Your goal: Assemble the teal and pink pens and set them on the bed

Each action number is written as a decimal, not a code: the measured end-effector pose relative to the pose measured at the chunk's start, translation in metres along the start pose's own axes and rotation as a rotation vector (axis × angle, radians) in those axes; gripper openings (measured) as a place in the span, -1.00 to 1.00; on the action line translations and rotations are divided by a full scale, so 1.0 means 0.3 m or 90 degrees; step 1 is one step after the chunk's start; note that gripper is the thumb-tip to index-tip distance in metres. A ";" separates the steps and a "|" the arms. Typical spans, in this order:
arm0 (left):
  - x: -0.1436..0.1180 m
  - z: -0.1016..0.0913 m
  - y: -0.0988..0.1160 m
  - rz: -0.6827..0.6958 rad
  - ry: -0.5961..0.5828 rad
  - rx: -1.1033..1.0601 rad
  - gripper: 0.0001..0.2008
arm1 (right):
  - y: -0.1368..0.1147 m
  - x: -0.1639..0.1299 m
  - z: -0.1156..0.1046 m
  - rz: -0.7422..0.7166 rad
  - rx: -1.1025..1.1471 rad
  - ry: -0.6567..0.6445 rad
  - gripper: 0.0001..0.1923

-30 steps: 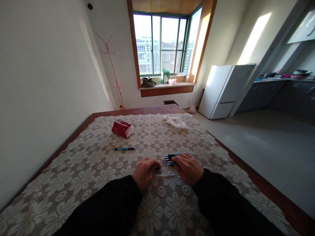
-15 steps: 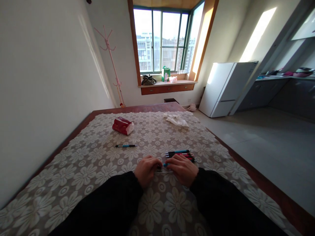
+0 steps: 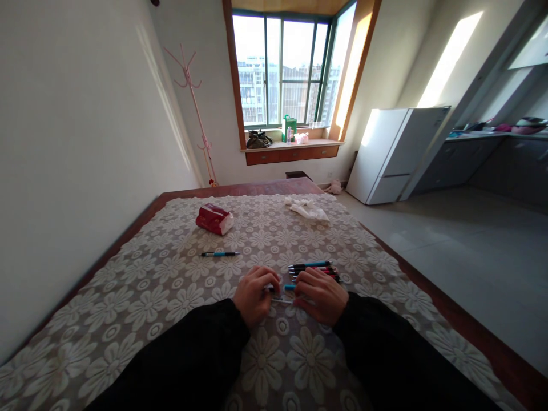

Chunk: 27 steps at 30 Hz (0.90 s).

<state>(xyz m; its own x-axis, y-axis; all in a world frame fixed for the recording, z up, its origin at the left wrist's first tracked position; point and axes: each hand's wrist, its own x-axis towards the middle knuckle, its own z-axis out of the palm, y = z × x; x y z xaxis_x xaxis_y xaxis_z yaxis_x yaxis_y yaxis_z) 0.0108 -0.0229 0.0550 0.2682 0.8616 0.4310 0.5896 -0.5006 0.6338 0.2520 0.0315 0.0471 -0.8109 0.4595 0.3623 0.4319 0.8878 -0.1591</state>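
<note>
My left hand (image 3: 256,292) rests low over the cloth, fingers curled around a dark pen piece (image 3: 270,290) that is mostly covered. Opposite it, my right hand (image 3: 320,292) is closed on a blue pen barrel (image 3: 289,287), whose end sticks out toward the left. A narrow gap separates the two pieces. Just below them a thin pale rod (image 3: 282,301), perhaps a refill, lies between the hands. Several pens (image 3: 310,266), blue, red and black, lie side by side beyond my right hand. Farther left, one blue and black pen (image 3: 220,254) lies alone.
A patterned lace tablecloth (image 3: 166,274) covers the wooden table. Toward the far side are a red tissue pack (image 3: 214,220) and a crumpled white plastic bag (image 3: 309,211). A wall runs along the left; a white fridge (image 3: 387,151) stands beyond the table at right.
The hands have drawn slightly apart, so the gap between the dark piece and the blue barrel is wider. More of the pale rod shows. The other pens have not moved.
</note>
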 end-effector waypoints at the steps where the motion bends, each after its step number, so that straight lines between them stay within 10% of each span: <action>1: -0.002 -0.001 0.004 0.010 0.000 0.015 -0.68 | -0.003 -0.001 0.000 -0.006 0.005 0.007 -0.86; 27: -0.029 -0.007 0.005 0.020 -0.033 0.172 -0.87 | 0.019 -0.009 -0.007 0.016 0.026 -0.031 -0.91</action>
<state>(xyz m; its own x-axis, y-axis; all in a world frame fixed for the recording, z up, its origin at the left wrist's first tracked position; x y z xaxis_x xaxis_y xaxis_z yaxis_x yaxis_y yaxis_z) 0.0078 -0.0313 0.0536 0.3247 0.8524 0.4099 0.7602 -0.4930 0.4232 0.2574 0.0353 0.0473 -0.8188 0.4812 0.3132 0.4365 0.8761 -0.2049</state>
